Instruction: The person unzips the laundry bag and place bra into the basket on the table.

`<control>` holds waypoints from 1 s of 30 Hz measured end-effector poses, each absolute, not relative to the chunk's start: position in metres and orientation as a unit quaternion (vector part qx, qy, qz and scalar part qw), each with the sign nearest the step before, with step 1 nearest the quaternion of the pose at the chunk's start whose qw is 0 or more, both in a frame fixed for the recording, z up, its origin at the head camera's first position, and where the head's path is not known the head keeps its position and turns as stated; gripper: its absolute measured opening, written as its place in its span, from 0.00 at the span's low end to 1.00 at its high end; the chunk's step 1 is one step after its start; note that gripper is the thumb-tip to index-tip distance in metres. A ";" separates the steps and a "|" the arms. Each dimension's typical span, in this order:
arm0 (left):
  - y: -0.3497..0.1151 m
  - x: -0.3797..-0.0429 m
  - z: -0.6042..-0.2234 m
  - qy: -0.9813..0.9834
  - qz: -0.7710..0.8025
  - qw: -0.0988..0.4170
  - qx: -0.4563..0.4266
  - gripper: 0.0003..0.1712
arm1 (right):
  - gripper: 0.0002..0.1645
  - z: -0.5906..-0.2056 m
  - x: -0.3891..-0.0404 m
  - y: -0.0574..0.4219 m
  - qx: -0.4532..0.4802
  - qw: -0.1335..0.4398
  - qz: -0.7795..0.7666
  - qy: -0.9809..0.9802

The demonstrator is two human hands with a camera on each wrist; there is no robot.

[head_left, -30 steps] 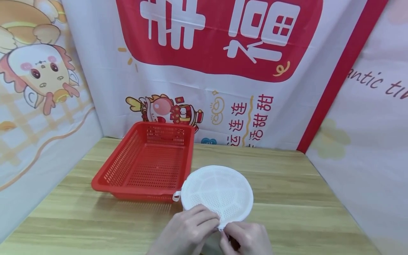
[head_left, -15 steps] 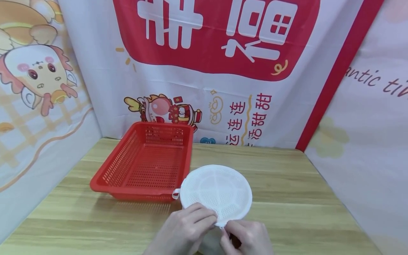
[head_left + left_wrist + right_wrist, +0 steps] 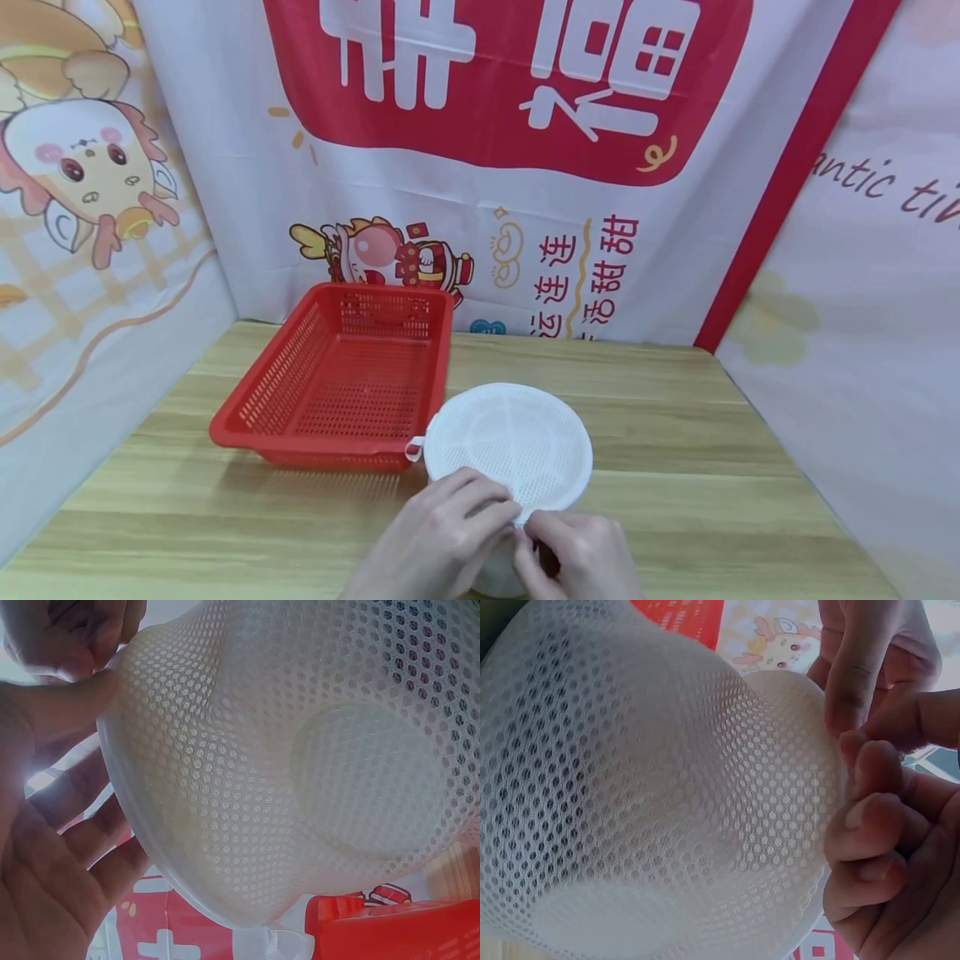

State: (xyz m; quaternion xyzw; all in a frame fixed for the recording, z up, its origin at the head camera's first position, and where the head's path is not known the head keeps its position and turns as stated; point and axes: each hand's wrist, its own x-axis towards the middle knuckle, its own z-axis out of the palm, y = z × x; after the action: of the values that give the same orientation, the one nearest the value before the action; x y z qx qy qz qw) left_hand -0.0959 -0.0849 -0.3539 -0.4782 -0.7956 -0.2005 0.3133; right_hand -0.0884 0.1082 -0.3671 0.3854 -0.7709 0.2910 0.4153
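A white mesh laundry bag (image 3: 510, 442) with a round, stiff-rimmed top is held up near the front of the table. At its near rim my left hand (image 3: 442, 533) pinches the edge between thumb and fingers, seen closely in the left wrist view, where the thumb (image 3: 67, 701) lies against the rim. Right beside it, my right hand (image 3: 581, 550) pinches a small part at the same edge with curled fingers; the fingers hide what that part is. Honeycomb netting (image 3: 772, 780) and a pale round base (image 3: 367, 776) show from below. A white loop (image 3: 415, 448) sticks out at the bag's left.
Behind and left of the bag, a red perforated plastic basket (image 3: 360, 387) stands on the wood-grain table (image 3: 675, 467). Printed cloth (image 3: 495, 183) hangs along the back and both sides of the table.
Both hands keep to the near rim, fingertips close together. The bag and the right hand have shifted slightly upward in view, and more of the bag's body shows between the hands.
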 end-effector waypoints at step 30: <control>-0.086 -0.095 -0.354 -0.792 -0.219 0.313 -0.476 0.21 | 0.18 -0.370 -0.089 0.108 0.395 0.407 0.289 -0.771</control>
State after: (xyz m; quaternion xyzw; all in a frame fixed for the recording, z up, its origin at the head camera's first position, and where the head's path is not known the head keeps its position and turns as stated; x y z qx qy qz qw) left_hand -0.0954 -0.0856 -0.3544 -0.4763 -0.7919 -0.2195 0.3130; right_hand -0.0891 0.1084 -0.3697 0.3947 -0.7712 0.2887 0.4075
